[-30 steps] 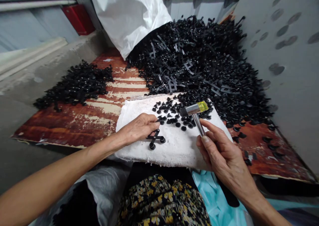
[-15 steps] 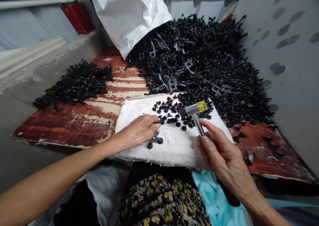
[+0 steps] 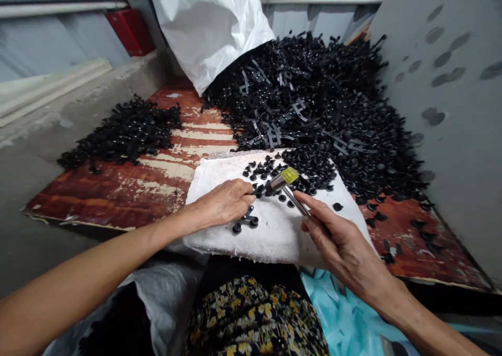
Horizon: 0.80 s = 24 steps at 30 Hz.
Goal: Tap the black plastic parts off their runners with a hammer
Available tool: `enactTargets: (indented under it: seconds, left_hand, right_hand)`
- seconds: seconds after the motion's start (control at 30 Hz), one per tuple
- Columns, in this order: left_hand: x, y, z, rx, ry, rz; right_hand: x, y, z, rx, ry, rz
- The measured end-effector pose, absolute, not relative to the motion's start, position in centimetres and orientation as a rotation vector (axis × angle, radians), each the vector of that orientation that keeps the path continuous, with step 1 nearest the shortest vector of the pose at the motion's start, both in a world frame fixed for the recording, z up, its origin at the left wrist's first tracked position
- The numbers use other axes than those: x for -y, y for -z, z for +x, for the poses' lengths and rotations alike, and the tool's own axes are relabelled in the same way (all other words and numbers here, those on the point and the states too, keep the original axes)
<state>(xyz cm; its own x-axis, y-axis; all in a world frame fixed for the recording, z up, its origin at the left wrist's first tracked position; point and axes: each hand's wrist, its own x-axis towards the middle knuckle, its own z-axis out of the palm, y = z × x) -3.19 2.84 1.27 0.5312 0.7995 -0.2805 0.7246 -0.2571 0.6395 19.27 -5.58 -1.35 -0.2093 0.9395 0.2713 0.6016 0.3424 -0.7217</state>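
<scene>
- Just changed: the right hand (image 3: 341,241) has tipped the small hammer (image 3: 281,181) forward and down, bringing its steel head, capped in yellow at one end, up to the left hand's fingertips.
- The left hand (image 3: 223,204) has its fingers (image 3: 245,191) closed on what looks like a small black stud (image 3: 255,191) on the white cloth (image 3: 282,241). The hammer head is touching or just beside it; it is hard to tell which.
- The right hand's fingers (image 3: 314,209) are clenched around the hammer's handle.
- A black cross-shaped plastic piece (image 3: 245,221) lies on the cloth just below the left hand.
- Beyond the cloth rises a heap of black plastic parts (image 3: 314,94); left of it, a smaller heap (image 3: 125,134) sits on a rust-red painted board (image 3: 117,188).
</scene>
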Motion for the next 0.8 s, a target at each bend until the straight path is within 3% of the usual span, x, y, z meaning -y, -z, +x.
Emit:
enactTargets:
  seconds: [0.3, 0.5, 0.63, 0.8]
  left_hand:
    - [-2.7, -1.5, -3.1, -1.272, -0.16, 2.022]
    - [-2.7, -1.3, -3.3, -1.19, -0.198, 2.029]
    - [-2.8, -0.8, -3.6, -1.201, -0.223, 2.033]
    - [-3.0, -0.5, -3.4, -1.238, -0.195, 2.041]
  right_hand:
    - [4.9, 0.6, 17.8, 2.141, -0.227, -1.281]
    - [5.7, 0.3, 17.9, 2.059, -0.216, -1.241]
    - [5.4, 0.2, 17.9, 2.285, -0.173, -1.28]
    - [5.4, 0.4, 17.9, 2.103, -0.178, -1.251]
